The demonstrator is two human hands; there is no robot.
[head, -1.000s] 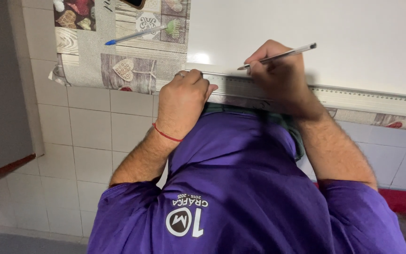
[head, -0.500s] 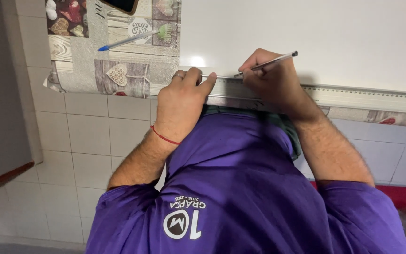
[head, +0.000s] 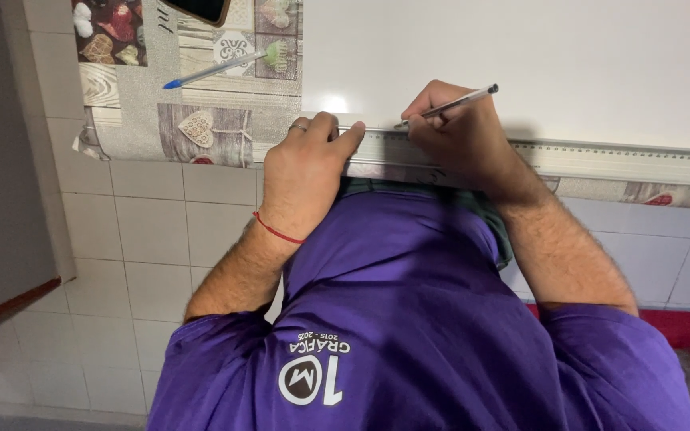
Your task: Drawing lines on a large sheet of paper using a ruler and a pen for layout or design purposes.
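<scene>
Two hands on the job, both up at the near edge of the counter (head: 121, 128). Your left hand (head: 305, 172) lies flat with the fingers pressed together, bearing down on the long metal ruler (head: 600, 160) — that ruler runs along the lower edge of the big white sheet (head: 521, 56), from your left fingertips off to the right side of the view. Your right hand (head: 461, 132) is just beside the left one, fingers pinched around a clear pen (head: 449, 104), with the tip down at the ruler's top edge on the sheet and the back end angled up to the right. There's a ring on a left finger and a thin red cord (head: 277, 231) around that wrist.

Off to the left, a second pen with a blue cap (head: 213, 70) lies well apart from your hands on the patterned tablecloth (head: 201, 128) with its hearts and wood-plank print — a dark phone corner (head: 197, 8) pokes in at the top. Below the counter edge you've got white tiles (head: 153, 231) and your purple shirt (head: 409, 319).
</scene>
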